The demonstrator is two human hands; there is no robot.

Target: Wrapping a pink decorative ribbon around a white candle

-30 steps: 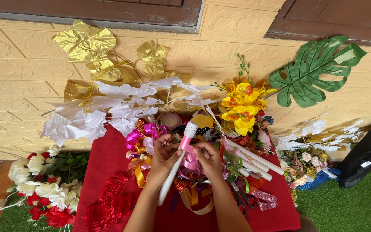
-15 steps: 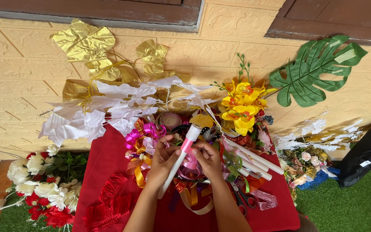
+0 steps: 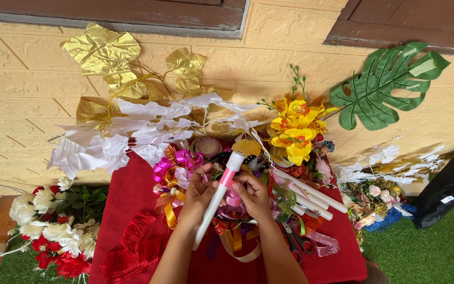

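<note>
White-and-pink stick, slanted, gripped between both hands

A smooth white stick with a pink band looks plastic. Glossy satin ribbons lie on matt red cloth. Gold leaves shine like metallic foil; the wall looks rough.

I am seeing no packages, signs or screens here. The only label I am making out is a small white rectangular tag, sitting on a black bag that is lying at the right edge on the green turf; its marks are too small to tell.
</note>
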